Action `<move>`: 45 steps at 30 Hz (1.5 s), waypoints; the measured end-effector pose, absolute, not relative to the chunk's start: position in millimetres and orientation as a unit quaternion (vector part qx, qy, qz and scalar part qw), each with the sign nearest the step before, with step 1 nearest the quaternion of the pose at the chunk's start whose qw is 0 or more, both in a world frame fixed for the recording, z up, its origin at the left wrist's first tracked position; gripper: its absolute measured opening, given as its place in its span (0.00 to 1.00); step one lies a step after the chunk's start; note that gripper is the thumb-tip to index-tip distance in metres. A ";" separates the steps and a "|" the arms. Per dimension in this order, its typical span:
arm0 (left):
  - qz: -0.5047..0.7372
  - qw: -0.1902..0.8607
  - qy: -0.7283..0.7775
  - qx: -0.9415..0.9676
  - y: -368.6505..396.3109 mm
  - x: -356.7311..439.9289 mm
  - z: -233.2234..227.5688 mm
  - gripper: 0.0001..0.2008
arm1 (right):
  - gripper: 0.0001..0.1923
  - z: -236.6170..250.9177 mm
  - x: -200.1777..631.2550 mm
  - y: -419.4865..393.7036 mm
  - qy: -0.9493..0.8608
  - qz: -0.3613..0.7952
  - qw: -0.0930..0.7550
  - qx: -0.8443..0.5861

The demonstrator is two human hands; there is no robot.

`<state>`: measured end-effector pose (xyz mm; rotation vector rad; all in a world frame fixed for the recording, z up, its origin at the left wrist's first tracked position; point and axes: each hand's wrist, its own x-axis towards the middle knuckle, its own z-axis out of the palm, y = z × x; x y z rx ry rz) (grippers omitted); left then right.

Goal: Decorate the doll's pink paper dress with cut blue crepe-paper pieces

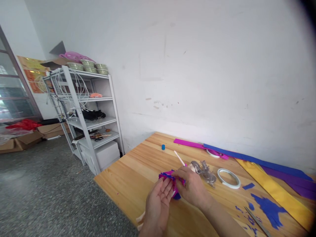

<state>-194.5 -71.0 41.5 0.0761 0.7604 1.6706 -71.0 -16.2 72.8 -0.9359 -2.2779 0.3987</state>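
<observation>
My left hand (157, 204) is palm up with fingers spread, its fingertips under a small bunch of pink and blue crepe paper (170, 177). My right hand (192, 187) pinches the same paper bunch from the right. A thin white stick (179, 158) pokes out beyond the paper toward the wall. Both hands hover low over the wooden table (138, 164).
Crumpled clear plastic (204, 171) and a white tape ring (228, 178) lie right of my hands. Pink (189, 144), blue (259, 163), yellow (276, 189) and purple crepe strips line the wall. Blue scraps (269, 209), scissors (256, 222), a blue cap (163, 147). A white shelf rack (86, 115) stands left.
</observation>
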 end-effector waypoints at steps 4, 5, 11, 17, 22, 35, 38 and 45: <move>0.720 0.605 0.339 0.032 -69.7 -193.3 45.4 0.12 | 0.15 66.3 -67.9 -14.8 -0.856 0.155 0.336 -0.361; 0.720 0.605 0.339 0.034 -69.3 -193.1 45.9 0.12 | 0.15 64.4 -67.0 -14.1 -0.855 0.149 0.343 -0.359; 0.719 0.605 0.339 0.036 -67.4 -193.3 44.1 0.15 | 0.21 57.8 -64.2 -14.6 -0.878 0.106 0.340 -0.320; 0.722 0.602 0.340 0.036 -66.7 -194.0 39.0 0.15 | 0.21 56.0 -64.9 -18.4 -0.894 0.045 0.309 -0.320; 0.721 0.598 0.348 0.033 -67.3 -194.6 37.8 0.16 | 0.21 54.7 -63.9 -17.5 -0.887 0.031 0.325 -0.326; 0.723 0.599 0.340 0.044 -65.5 -197.2 34.3 0.16 | 0.14 54.2 -63.9 -24.1 -0.897 -0.001 0.309 -0.315; 0.723 0.594 0.351 0.044 -66.5 -197.4 35.7 0.17 | 0.16 55.8 -61.0 -25.3 -0.884 0.024 0.341 -0.319; 0.717 0.592 0.364 0.052 -69.2 -198.6 33.6 0.19 | 0.15 50.7 -62.1 -24.9 -0.885 0.041 0.337 -0.320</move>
